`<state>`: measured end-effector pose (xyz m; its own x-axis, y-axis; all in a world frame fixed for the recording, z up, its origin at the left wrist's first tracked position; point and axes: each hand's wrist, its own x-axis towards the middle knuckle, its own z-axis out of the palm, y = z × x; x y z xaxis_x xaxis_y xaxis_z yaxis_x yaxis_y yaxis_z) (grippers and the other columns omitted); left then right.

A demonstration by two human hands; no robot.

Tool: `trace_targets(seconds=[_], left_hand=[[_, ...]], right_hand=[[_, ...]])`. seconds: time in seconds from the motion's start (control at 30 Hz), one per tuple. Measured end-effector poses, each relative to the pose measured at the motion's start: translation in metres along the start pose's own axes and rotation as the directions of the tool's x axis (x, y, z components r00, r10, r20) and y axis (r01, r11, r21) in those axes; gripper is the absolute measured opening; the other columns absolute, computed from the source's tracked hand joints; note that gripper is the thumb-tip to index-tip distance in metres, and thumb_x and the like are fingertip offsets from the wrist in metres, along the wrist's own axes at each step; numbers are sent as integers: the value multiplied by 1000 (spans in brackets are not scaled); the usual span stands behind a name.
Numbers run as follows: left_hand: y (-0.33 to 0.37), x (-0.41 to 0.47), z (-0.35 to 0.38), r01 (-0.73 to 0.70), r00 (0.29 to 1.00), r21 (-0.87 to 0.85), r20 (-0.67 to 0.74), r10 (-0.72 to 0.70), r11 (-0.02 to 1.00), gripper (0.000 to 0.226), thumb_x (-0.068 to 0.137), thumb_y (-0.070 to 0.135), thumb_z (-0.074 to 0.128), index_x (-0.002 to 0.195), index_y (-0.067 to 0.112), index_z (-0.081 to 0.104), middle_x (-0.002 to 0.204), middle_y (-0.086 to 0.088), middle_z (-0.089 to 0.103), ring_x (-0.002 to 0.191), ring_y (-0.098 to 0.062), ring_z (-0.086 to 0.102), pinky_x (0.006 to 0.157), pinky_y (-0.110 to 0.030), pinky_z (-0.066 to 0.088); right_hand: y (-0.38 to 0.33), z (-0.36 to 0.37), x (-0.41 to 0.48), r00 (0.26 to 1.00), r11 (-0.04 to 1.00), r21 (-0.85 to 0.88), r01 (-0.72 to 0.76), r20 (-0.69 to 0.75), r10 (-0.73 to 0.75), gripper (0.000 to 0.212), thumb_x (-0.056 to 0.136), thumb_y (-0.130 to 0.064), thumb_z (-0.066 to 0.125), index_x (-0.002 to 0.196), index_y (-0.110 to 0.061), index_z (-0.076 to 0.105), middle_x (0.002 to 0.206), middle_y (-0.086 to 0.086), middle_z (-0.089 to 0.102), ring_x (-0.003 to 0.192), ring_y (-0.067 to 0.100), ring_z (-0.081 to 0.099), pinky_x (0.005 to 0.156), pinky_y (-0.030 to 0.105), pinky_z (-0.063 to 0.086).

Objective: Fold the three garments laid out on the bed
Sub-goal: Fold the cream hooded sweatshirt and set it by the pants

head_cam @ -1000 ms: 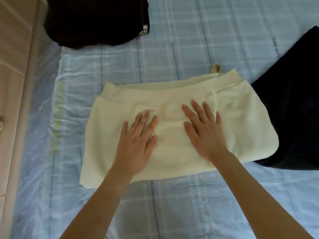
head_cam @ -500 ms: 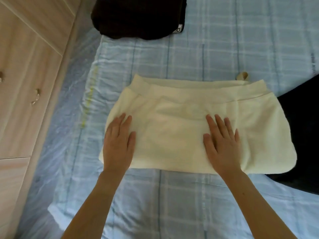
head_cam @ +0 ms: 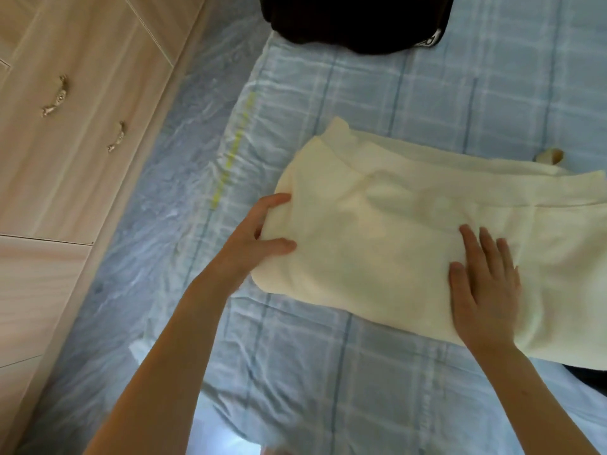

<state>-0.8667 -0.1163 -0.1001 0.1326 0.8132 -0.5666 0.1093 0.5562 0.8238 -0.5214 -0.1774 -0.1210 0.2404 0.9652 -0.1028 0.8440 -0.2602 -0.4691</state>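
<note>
**Left hand** (head_cam: 256,234): the grip is clamped on the left end of the cream garment (head_cam: 377,231). The thumb lies on top of the cloth and the fingers (head_cam: 276,200) curl round the folded edge, which bulges slightly above the bed (head_cam: 394,103).

**Right hand** (head_cam: 483,290): grip apart, palm down. The straight fingers press flat on the near middle of the same garment.

**Cream garment**: lies crosswise on the blue checked sheet, already folded into a broad band. It stretches from the left hand to the right border of the view, and both hands touch it. A small tan loop (head_cam: 551,156) shows just beyond its far edge.

**Dark brown garment** (head_cam: 354,21): lies at the far edge of the bed, well apart from the hands. It bears a white label (head_cam: 427,41) with dark marks too cropped to read.

**Black garment** (head_cam: 588,377): only a sliver shows, at the right border, just beside the near edge of the cream one.

**Yellow stripe** (head_cam: 233,152): runs along the bed's left side. No writing on it can be made out.

**Wardrobe** (head_cam: 82,178): pale wood, left of the bed, with two metal handles (head_cam: 54,96).
</note>
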Motion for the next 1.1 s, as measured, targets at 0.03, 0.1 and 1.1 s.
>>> trace_targets(seconds=[0.03, 0.1, 1.1], left_hand=[[2, 1, -3, -6, 999, -54, 54, 9, 999, 77, 65, 22, 82, 131, 50, 53, 124, 20, 62, 114, -15, 62, 85, -32, 55], [7, 1, -7, -27, 991, -130, 126, 43, 991, 78, 66, 21, 83, 134, 47, 53, 127, 25, 60, 115, -9, 62, 83, -26, 56], [74, 18, 353, -296, 935, 329, 291, 202, 897, 89, 65, 25, 86, 143, 40, 46, 114, 21, 46, 92, 13, 52, 79, 2, 38]], right_hand=[[1, 1, 0, 1000, 1000, -5, 4, -4, -4, 63, 96, -46, 25, 155, -26, 34, 162, 8, 31, 152, 31, 18, 119, 58, 20], [2, 2, -1, 1000, 1000, 0, 7, -10, -7, 63, 96, -45, 25, 155, -26, 34, 162, 8, 32, 152, 30, 18, 120, 56, 19], [176, -75, 26, 996, 954, 293, -62, 86, 38, 52, 101, -37, 32, 153, -38, 30, 162, -16, 17, 154, 10, 9, 119, 16, -10]])
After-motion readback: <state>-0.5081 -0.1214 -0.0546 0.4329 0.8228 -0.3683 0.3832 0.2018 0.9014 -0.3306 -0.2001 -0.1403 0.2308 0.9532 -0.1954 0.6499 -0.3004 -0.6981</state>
